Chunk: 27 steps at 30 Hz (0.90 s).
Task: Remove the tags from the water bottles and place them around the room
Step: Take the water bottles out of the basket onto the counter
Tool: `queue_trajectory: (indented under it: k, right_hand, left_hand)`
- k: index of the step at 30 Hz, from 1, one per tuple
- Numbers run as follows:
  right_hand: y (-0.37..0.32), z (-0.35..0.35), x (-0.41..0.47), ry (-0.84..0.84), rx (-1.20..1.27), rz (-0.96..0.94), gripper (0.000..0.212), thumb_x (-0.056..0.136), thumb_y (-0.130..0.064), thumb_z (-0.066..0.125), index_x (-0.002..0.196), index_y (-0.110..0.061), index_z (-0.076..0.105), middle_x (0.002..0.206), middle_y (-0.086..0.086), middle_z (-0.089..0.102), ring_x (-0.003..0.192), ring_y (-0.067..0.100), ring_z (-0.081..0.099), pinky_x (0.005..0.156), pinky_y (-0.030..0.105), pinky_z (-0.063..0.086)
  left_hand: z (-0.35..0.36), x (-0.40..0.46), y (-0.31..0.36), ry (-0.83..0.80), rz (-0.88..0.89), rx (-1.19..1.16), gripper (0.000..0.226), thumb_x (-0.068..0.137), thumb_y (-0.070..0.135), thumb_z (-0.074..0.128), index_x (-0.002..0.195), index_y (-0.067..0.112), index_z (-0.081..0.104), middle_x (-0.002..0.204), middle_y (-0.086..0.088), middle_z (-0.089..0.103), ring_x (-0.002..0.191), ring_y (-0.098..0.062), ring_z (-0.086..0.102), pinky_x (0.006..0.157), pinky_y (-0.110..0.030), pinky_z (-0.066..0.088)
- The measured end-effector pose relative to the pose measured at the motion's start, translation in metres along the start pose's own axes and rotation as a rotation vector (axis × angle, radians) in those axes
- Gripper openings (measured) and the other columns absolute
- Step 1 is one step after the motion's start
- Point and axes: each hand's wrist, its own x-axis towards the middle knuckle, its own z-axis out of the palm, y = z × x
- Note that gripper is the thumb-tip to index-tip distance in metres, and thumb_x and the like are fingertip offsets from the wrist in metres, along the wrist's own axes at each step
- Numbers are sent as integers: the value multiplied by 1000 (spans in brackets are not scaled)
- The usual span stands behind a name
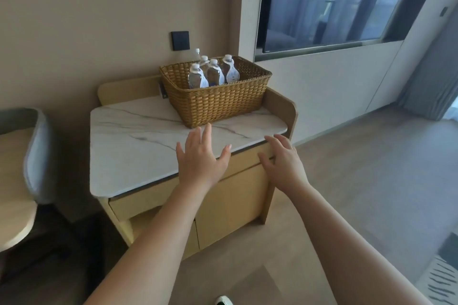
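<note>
A woven wicker basket stands at the back right of a marble-topped cabinet. Inside it stand several clear water bottles with white caps, upright, with white paper tags hanging at their necks. My left hand is stretched out over the front of the marble top, fingers straight and spread, holding nothing, just short of the basket. My right hand hovers beside it over the cabinet's front right corner, fingers also spread and empty.
The cabinet has raised wooden side walls and doors below. A grey upholstered chair and a round wooden table stand to the left. A large window is on the right wall, a curtain further right. A black wall switch sits above the basket.
</note>
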Motion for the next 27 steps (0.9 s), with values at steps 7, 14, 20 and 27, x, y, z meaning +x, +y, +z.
queue_trajectory:
  k: [7,14,20,27]
  right_hand:
    - [-11,35,167,-39,-23,-152,52,93,-37,53,140,-19,42,148,4,37,136,25,34,106,39,35]
    - [-28,70,295,-105,9,-216,52,92,-38,54,140,-22,42,150,3,35,137,26,32,106,39,35]
    - [-31,97,381,-170,55,-251,54,93,-36,53,142,-21,39,150,4,34,134,26,36,105,42,40]
    - [-23,138,476,-239,43,-287,68,91,-42,56,147,-15,28,152,7,30,138,27,30,105,40,36]
  left_hand:
    - [23,147,-22,72,-71,-12,73,94,60,37,154,22,18,162,-7,21,150,-21,12,118,-53,5]
    - [34,261,-44,141,-111,18,73,93,58,43,153,23,21,160,-7,26,148,-24,18,118,-53,9]
    - [49,326,-65,134,-77,-16,76,92,48,54,154,20,20,160,-9,25,148,-24,17,118,-48,18]
    - [78,397,-92,71,-162,-154,88,86,44,67,155,25,16,162,2,21,148,-17,18,115,-37,22]
